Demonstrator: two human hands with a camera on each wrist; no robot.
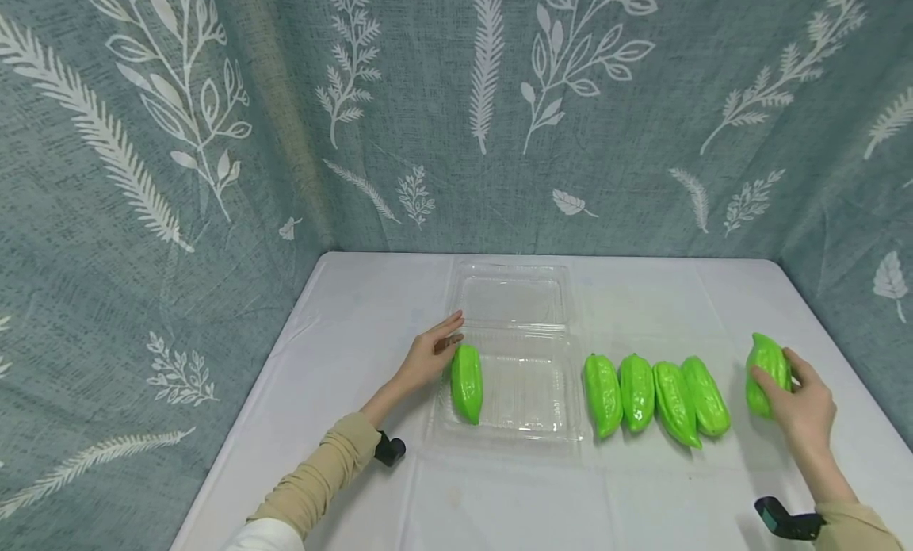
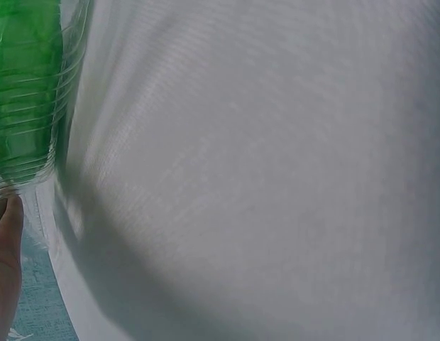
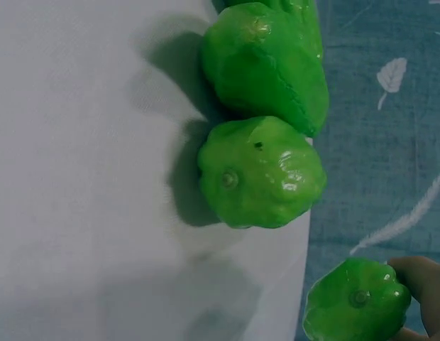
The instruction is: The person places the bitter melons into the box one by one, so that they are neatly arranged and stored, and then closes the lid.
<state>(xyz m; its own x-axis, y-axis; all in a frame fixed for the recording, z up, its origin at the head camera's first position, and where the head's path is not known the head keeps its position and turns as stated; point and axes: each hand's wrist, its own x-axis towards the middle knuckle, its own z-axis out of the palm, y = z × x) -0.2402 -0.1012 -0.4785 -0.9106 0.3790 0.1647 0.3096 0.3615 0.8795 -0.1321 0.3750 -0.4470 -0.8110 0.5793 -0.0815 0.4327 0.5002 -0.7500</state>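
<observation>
A clear plastic clamshell box (image 1: 528,392) lies opened out on the table, its lid folded back behind it. One green bitter melon (image 1: 467,384) lies along the left side of its base. My left hand (image 1: 426,354) is at the box's left edge, fingers extended; in the left wrist view a fingertip (image 2: 13,212) meets the ribbed corner of the box. On the far right my right hand (image 1: 806,400) grips another bitter melon (image 1: 766,369) between thumb and fingers. That same melon (image 3: 357,300) shows at the lower right of the right wrist view.
Several bitter melons (image 1: 656,396) lie side by side between the box and my right hand. White cloth covers the table (image 1: 513,495). A patterned blue-green curtain (image 1: 442,178) hangs behind and at both sides.
</observation>
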